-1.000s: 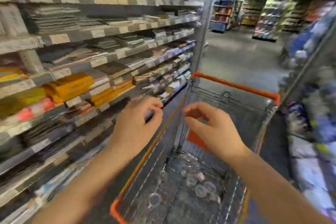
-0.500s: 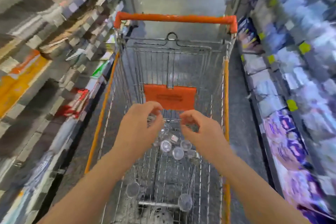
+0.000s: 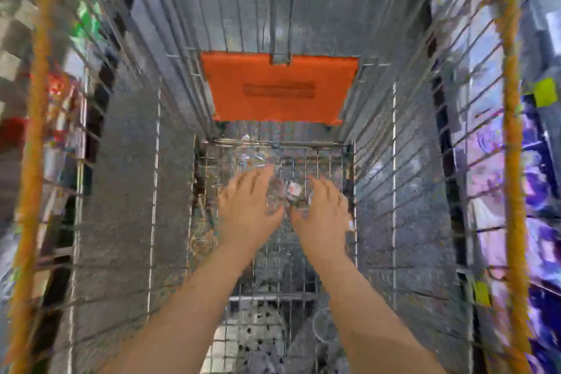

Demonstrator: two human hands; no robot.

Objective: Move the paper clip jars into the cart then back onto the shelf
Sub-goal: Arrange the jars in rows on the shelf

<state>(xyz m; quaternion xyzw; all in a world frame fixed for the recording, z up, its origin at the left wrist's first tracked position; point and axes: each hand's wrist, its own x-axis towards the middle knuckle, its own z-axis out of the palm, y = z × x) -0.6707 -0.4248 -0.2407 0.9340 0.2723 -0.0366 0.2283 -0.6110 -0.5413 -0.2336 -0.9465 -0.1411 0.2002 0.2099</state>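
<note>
Head view: I judge the step in hand to be lifting the paper clip jars [image 3: 274, 188] out for return to the shelf [image 3: 13, 39], since they already lie in the cart [image 3: 127, 191]. The jars are clear, bunched at the far end of the cart floor just below the orange flap [image 3: 279, 88], and one shows a small red-and-white label. The left hand [image 3: 249, 206] and the right hand [image 3: 323, 212] are both down inside the cart, one on either side of the bunch. Their fingers are stretched forward and spread, and neither appears to hold anything, though motion blur hides whether the fingertips touch a jar. To do this well, I would close each hand around one jar body rather than scoop the pile, because clear, smooth jars on a wire floor are likely to roll or tip away. A single jar [image 3: 324, 325] lies apart near the near end, beside the right forearm, and should not be overlooked. As for obstructions, the flap overhangs the far end and limits a straight lift, and the wire walls with their orange side rails [image 3: 513, 161] stand high on both sides. Blurred packaged goods [image 3: 534, 191] line the aisle beyond the right wall.
</note>
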